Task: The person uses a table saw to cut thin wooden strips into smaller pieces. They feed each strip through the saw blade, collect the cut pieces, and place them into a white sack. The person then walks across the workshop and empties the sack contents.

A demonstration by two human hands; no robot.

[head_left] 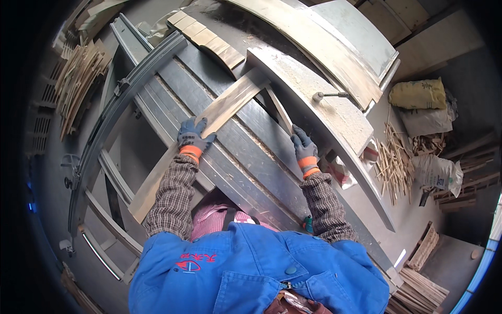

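Observation:
A long pale wooden board [232, 104] lies slantwise across the metal saw table [251, 149], its far end against the tall fence [314, 112]. My left hand [193, 135], in a grey-blue glove with an orange cuff, is closed over the board near its middle, thumb on the right side. The board's near end sticks out past the table edge beside my left forearm. My right hand [303, 146], gloved alike, is closed on the near end of a thin wooden strip [280, 110]. The strip's other end meets the board near the fence.
A handled lever [329, 96] rests on the sawdust-covered surface beyond the fence. Short wooden blocks [206, 36] line the table's far edge. Left stands a metal sliding frame [99, 131] and stacked slats [81, 81]. Loose sticks [395, 162] and sacks [418, 97] lie right.

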